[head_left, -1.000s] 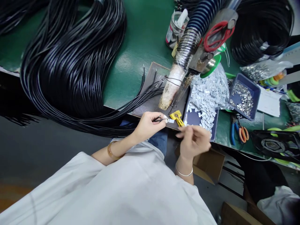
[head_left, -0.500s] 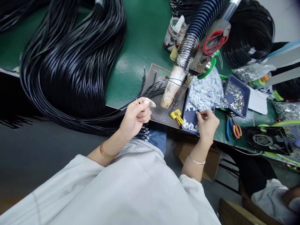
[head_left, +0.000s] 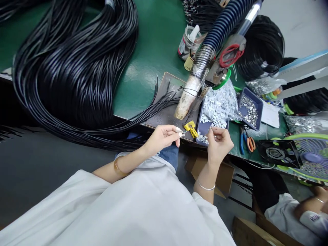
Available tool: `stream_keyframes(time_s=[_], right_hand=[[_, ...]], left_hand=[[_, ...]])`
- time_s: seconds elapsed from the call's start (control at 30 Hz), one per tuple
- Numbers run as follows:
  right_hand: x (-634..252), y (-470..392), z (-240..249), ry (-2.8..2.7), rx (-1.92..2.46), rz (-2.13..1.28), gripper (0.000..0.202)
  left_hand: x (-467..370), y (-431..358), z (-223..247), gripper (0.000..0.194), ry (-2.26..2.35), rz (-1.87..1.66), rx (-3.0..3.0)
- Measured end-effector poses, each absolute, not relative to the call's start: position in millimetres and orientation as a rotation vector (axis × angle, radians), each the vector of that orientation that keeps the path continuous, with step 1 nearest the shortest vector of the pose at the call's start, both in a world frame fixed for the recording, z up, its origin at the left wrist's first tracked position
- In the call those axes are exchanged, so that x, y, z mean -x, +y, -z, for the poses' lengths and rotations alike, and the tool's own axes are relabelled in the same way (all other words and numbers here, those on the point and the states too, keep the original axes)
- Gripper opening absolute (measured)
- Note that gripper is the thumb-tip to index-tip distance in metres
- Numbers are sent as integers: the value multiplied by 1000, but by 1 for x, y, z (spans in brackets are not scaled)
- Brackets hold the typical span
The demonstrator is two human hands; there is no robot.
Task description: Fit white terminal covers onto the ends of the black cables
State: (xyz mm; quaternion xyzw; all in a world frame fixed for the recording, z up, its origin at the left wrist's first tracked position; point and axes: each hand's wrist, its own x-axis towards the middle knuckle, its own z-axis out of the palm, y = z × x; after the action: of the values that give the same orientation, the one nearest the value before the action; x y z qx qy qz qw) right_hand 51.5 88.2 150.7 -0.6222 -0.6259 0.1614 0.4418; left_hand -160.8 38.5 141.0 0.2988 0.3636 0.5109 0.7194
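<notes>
My left hand point(head_left: 165, 137) is closed in a pinch, with white covering on the fingertips. A thin cable end point(head_left: 185, 132) sticks out from it to the right, near a yellow clip point(head_left: 191, 128) on the brown board. My right hand point(head_left: 219, 145) is pinched shut too, at the near edge of a dark blue tray point(head_left: 204, 128). A tiny pale piece point(head_left: 210, 127) shows at its fingertips; its exact kind is too small to tell. Small white pieces point(head_left: 217, 108) lie in the tray, partly inside a clear bag.
A large bundle of black cables point(head_left: 82, 82) covers the left of the green table point(head_left: 143, 68). A ribbed hose point(head_left: 225, 25) with a whitish nozzle hangs over the board point(head_left: 164, 116). Rightward are a bin of metal parts point(head_left: 257, 102), pliers point(head_left: 250, 143) and a fan point(head_left: 279, 153). Another person sits lower right.
My left hand has moved right and slightly down, bringing the cable end near the yellow clip. My right hand has drawn slightly back towards me from the tray, still pinched. The view has shifted slightly.
</notes>
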Motion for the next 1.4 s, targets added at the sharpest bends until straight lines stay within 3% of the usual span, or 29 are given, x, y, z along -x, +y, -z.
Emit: stream_keyframes(time_s=[0.2,0.43,0.6,0.93,1.13,1.23,1.4], right_hand=[[-18,55,-154,-1390,1217,-892,19],[-1,54,-142,-1519,1147,-860,4],[-1,57,-138,-1518,1109,-1022,3],[-5,54,-143,-1717,1153,-803,7],[-4,60,-135,-1538,1056,-1129,5],[-2,60,-135,-1503,1120,-1027,9],[-1,51,-145,-1628,1106,-568,14]], left_hand=[[155,41,-138,17,889,-1152,-750],[157,44,-142,25,884,-1149,-824],[158,45,-142,32,860,-1061,-856],[162,46,-138,32,853,-952,-885],[164,45,-135,22,868,-1063,-934],[165,45,-135,23,901,-1103,-892],[162,46,-134,18,944,-1123,-861]])
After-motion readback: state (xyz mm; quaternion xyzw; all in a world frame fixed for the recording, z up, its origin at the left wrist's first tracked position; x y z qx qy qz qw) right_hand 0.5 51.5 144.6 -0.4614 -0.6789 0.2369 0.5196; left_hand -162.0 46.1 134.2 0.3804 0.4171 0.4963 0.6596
